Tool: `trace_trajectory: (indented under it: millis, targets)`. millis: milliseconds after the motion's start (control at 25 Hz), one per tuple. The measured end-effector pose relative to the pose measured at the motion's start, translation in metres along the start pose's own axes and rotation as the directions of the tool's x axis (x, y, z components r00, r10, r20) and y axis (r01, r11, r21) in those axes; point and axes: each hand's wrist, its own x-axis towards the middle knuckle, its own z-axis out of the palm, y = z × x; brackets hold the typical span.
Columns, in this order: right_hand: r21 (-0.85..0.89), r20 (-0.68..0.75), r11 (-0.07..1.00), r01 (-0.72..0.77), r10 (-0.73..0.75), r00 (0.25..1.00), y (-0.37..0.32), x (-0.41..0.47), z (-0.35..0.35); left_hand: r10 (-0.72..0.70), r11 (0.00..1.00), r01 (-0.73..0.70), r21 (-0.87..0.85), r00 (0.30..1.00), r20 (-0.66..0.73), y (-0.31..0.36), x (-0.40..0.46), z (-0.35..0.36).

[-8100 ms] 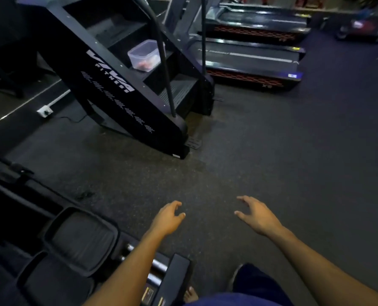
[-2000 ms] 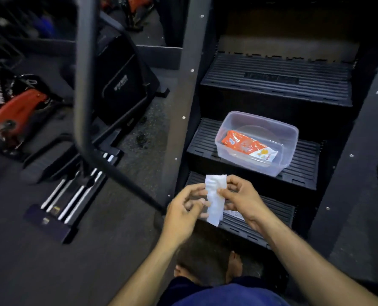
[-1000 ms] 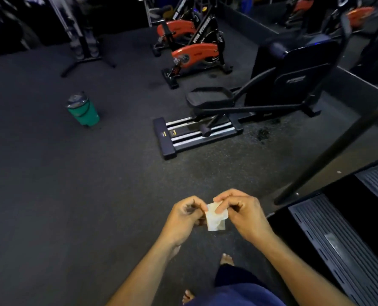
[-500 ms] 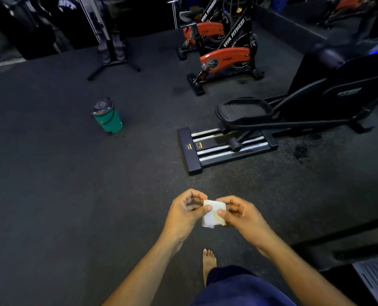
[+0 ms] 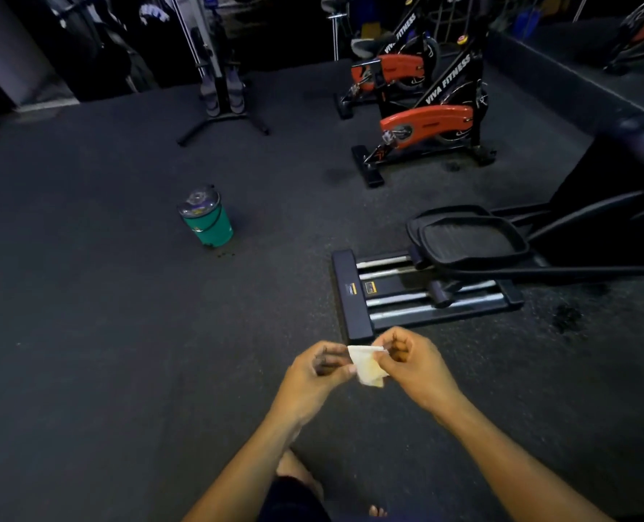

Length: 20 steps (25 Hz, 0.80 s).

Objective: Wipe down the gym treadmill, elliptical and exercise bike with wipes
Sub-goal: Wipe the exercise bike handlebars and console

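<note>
A small white wipe (image 5: 365, 365) hangs between my two hands in front of my body. My left hand (image 5: 318, 374) pinches its left edge and my right hand (image 5: 412, 365) pinches its upper right corner. Just beyond them on the floor lies the black elliptical (image 5: 440, 280), its rear rails and foot pedal facing me. Two red and black exercise bikes (image 5: 425, 124) stand farther back. No treadmill is in view.
A green bucket with a clear lid (image 5: 205, 216) stands on the dark rubber floor at the left. A grey stand (image 5: 220, 88) rises at the back. A low ledge (image 5: 561, 69) runs along the right. My bare foot (image 5: 294, 470) shows below my arms.
My view has swung left from the stair machine and its tub of wipes to the open floor. The elliptical and bikes have shifted right in view. Both hands keep holding the wipe.
</note>
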Motion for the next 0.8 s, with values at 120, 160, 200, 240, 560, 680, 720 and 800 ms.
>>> trace_trajectory:
  millis: [120, 160, 200, 240, 560, 680, 720, 800]
  targets:
    - [-0.116, -0.040, 0.993, -0.028, 0.024, 0.999, -0.005, 0.074, 0.027, -0.006, 0.968, 0.029, 0.249, 0.996, -0.093, -0.022, 0.062, -0.062]
    - [-0.142, -0.047, 0.989, -0.048, 0.041, 0.998, -0.008, 0.099, 0.036, 0.001, 0.938, 0.034, 0.346, 0.995, -0.100, -0.029, 0.083, -0.084]
    - [-0.174, -0.052, 0.983, -0.058, 0.050, 0.997, -0.012, 0.127, 0.045, 0.010, 0.908, 0.034, 0.417, 0.995, -0.103, -0.034, 0.105, -0.108]
    - [-0.218, -0.054, 0.974, -0.065, 0.054, 0.997, -0.016, 0.153, 0.053, 0.016, 0.879, 0.037, 0.476, 0.994, -0.106, -0.036, 0.125, -0.129]
    - [-0.294, -0.096, 0.953, -0.080, 0.054, 0.994, -0.068, 0.334, 0.087, -0.095, 0.878, 0.099, 0.468, 0.995, -0.034, -0.009, 0.290, -0.262]
    - [-0.274, -0.154, 0.951, -0.143, 0.104, 0.983, -0.062, 0.384, 0.091, -0.136, 0.886, 0.117, 0.449, 0.991, 0.009, 0.000, 0.353, -0.290]
    - [-0.257, -0.168, 0.953, -0.162, 0.121, 0.978, -0.061, 0.402, 0.091, -0.138, 0.886, 0.119, 0.449, 0.990, 0.009, 0.004, 0.378, -0.298]
    - [-0.216, -0.203, 0.959, -0.185, 0.141, 0.969, -0.056, 0.444, 0.089, -0.160, 0.876, 0.128, 0.466, 0.987, 0.028, 0.010, 0.429, -0.310]
